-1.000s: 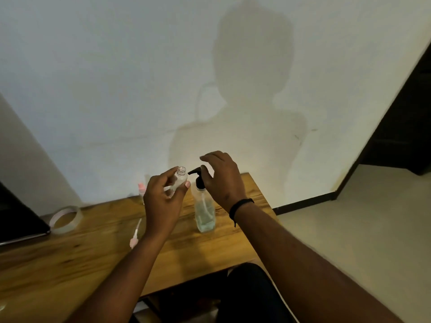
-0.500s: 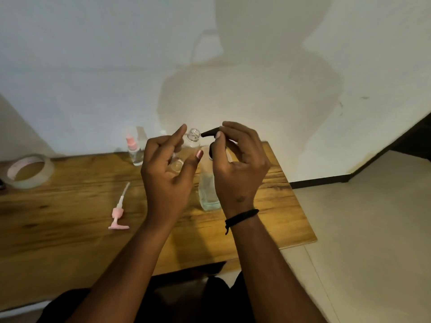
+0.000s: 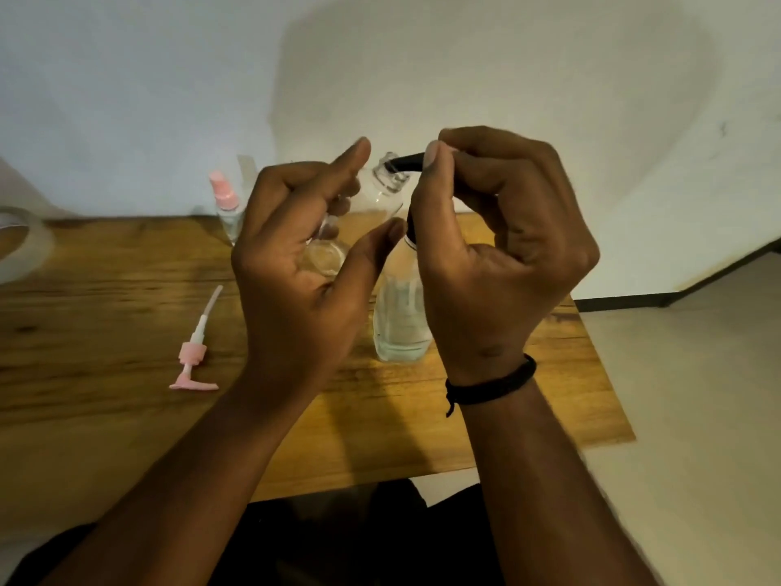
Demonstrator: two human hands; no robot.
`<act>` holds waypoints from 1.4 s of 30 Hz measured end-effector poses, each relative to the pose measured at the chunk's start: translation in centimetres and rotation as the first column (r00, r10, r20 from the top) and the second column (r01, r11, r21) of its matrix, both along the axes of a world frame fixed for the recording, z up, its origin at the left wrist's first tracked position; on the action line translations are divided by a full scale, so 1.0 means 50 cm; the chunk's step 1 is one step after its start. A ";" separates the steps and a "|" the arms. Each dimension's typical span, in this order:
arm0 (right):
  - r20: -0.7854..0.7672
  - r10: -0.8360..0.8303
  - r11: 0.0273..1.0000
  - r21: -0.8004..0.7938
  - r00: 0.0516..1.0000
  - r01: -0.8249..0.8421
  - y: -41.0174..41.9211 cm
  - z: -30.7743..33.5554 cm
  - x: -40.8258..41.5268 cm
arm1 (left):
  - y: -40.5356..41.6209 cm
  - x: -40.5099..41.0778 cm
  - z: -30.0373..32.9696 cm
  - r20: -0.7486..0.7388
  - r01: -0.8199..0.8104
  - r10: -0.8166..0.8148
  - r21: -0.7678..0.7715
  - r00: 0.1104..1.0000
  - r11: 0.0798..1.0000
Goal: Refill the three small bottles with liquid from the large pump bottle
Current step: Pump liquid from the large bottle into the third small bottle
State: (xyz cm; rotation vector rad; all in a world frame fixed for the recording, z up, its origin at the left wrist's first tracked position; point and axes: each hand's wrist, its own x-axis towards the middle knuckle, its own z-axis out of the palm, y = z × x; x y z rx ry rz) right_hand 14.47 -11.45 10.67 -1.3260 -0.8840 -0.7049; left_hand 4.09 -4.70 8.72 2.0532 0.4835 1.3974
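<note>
My left hand [image 3: 296, 289] grips a small clear bottle [image 3: 382, 192], uncapped and tilted, with its open mouth against the black nozzle [image 3: 408, 162] of the large pump bottle [image 3: 399, 327]. That large clear bottle stands on the wooden table [image 3: 105, 416] with a little liquid at its base. My right hand [image 3: 498, 255] is curled over its pump head, thumb tip by the nozzle; the pump head itself is mostly hidden. A second small bottle with a pink spray cap [image 3: 226, 205] stands at the back by the wall.
A loose pink pump top with its tube [image 3: 192, 353] lies on the table left of my left wrist. A roll of clear tape [image 3: 25, 247] sits at the far left edge. The table's right edge ends just past the large bottle, with floor beyond.
The view has tilted down and drawn closer. My left hand brought the small bottle's mouth up to the nozzle, and my right hand's fingers curled tighter over the pump head.
</note>
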 end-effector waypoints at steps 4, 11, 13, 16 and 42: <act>-0.002 0.005 1.000 -0.001 1.000 -0.005 0.002 0.001 0.000 | 0.001 -0.005 0.004 0.075 0.035 -0.027 -0.102 0.997 0.994; 0.063 -0.003 0.997 -0.070 0.998 0.008 -0.004 0.012 0.014 | 0.005 -0.017 0.014 0.069 0.071 -0.062 -0.134 0.996 0.988; 0.051 0.004 0.997 -0.080 0.999 0.000 -0.006 0.013 0.014 | 0.007 -0.023 0.013 0.041 0.094 -0.090 -0.119 0.995 0.988; 0.032 0.011 0.997 -0.073 0.999 -0.009 -0.006 0.015 0.014 | 0.007 -0.028 0.014 -0.004 0.099 -0.100 -0.058 0.995 0.993; -0.009 -0.074 0.997 -0.020 0.997 0.074 0.008 0.008 0.019 | 0.000 -0.035 0.007 0.039 0.041 -0.040 -0.017 0.998 0.999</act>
